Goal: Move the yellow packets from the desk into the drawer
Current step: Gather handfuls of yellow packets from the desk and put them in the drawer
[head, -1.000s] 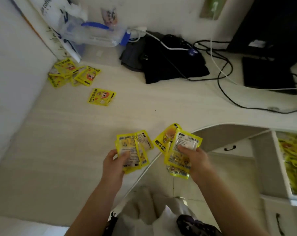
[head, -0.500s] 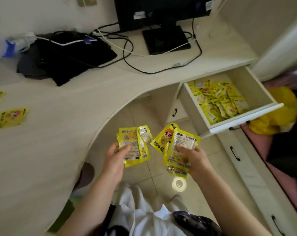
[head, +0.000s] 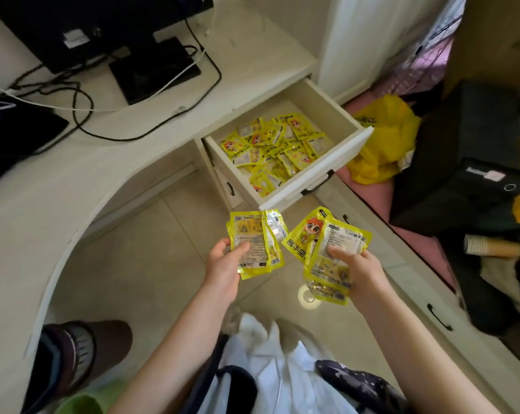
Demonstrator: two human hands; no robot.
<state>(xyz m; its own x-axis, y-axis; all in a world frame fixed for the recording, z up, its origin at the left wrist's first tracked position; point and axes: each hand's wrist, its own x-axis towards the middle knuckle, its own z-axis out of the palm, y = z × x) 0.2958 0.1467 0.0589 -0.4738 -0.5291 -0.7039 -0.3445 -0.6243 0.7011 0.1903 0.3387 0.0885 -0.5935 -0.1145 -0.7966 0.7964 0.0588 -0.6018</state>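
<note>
The desk [head: 151, 162] sweeps across from nine to twelve o'clock, and no yellow packet lies on the part of it in view; whether any wait on the part out of sight cannot be told. It carries a black monitor base [head: 154, 70], looping cables [head: 82, 115] and a dark cloth [head: 17, 130] at ten o'clock.

At about one o'clock from the hands the drawer [head: 315, 171] stands pulled fully out, its floor already thick with a loose heap of packets [head: 276, 147], so most of the job looks done. What is left, as far as can be judged, is the two handfuls now in the air, which hang over the tiled floor just short of the drawer's front.

The left hand [head: 223, 264] is raised palm-up at the centre, thumb pressed across the face of a small fanned stack [head: 254, 243], fingers curled behind it: a firm pinch on the left packets. The right hand [head: 357, 270], slightly to three o'clock of it, grips a larger fan, the right packets [head: 327, 246], thumb on top and fingers beneath, some packets drooping below the palm toward six o'clock. Both forearms reach forward from six o'clock, wrists level, pointing toward the drawer.

Beyond the drawer at two o'clock lies a crumpled yellow bag [head: 381, 144].
</note>
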